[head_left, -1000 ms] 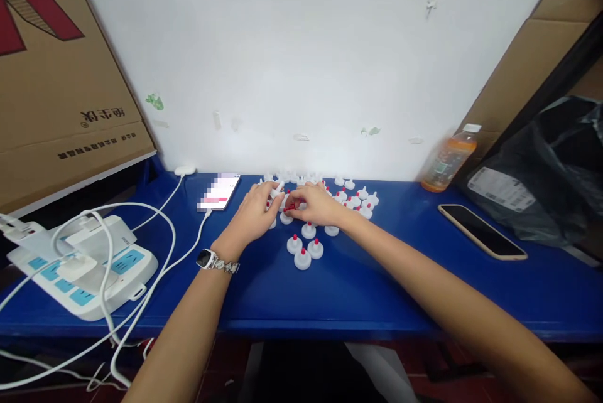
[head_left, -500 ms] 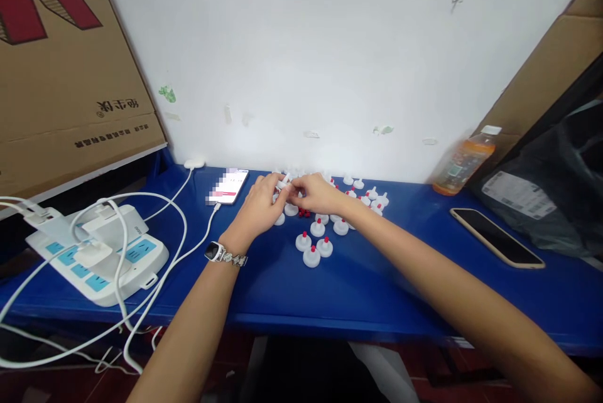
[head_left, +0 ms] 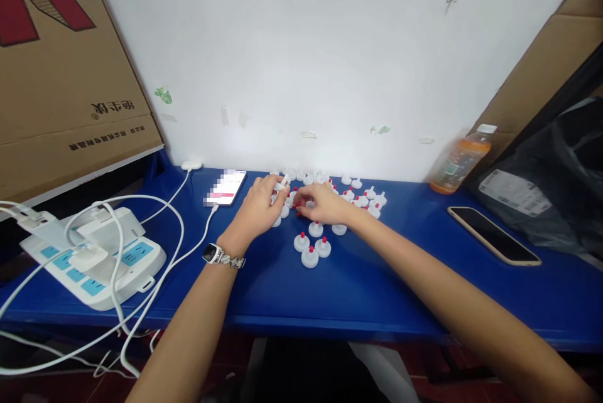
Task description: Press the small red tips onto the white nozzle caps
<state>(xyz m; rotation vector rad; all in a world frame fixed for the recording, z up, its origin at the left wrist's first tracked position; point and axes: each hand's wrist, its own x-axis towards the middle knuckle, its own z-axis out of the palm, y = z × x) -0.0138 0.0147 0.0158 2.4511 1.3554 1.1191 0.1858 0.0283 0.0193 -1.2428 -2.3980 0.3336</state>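
Observation:
My left hand (head_left: 261, 205) is closed around a white nozzle cap (head_left: 281, 186) whose narrow spout points up. My right hand (head_left: 323, 203) is lowered over small red caps (head_left: 298, 206), its thumb and fingertips pinched at the red pieces. Its fingers partly hide that pile. Around both hands lie several round white nozzle caps, some with bare spouts. Close to my side stand three with red tips, one of them a red-tipped nozzle cap (head_left: 309, 257). Another red-tipped one (head_left: 316, 229) sits just below my right hand.
A charging phone (head_left: 228, 188) lies left of the hands. A power strip (head_left: 98, 265) with looping white cables covers the table's left end. To the right are a dark-screened phone (head_left: 494, 235), a bottle of orange drink (head_left: 461, 161) and a black plastic bag (head_left: 546, 183). A white wall rises behind.
My right hand has come away from the nozzle cap in my left hand and moved down to the small red caps. My left hand stays nearly in place, still holding the nozzle cap.

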